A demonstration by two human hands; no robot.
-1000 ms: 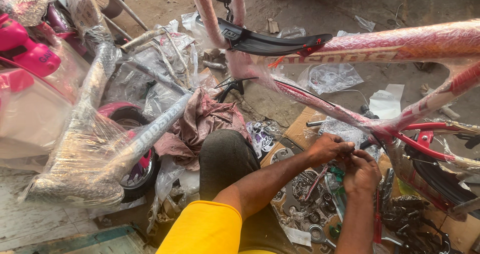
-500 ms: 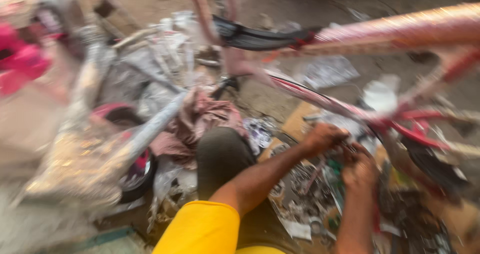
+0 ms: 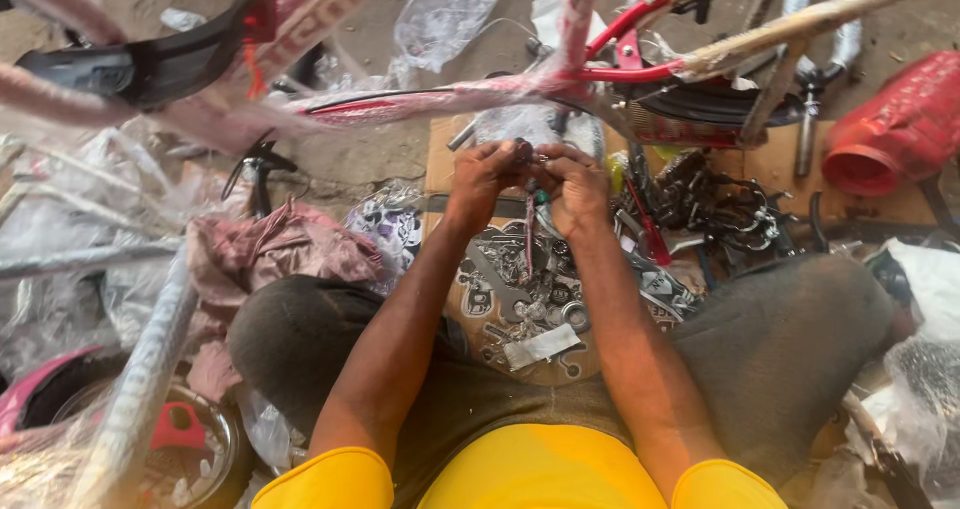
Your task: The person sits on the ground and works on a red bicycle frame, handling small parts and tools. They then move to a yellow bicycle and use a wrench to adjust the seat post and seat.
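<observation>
- The left hand [image 3: 484,176] and the right hand [image 3: 573,182] are closing together over a small dark part [image 3: 524,153], and the fingers are hiding most of it; its kind is too small to tell.
- The pink wrapped frame [image 3: 420,99] is running out past the top and left edges, so its full shape is getting cut off.
- The red cylinder [image 3: 895,127] is slipping off the right edge.
- The heap of metal parts [image 3: 530,299] is blurring into one tangle; single pieces are not showing clearly.
- The wheel [image 3: 150,439] is lying half under plastic wrap at the bottom edge.
</observation>
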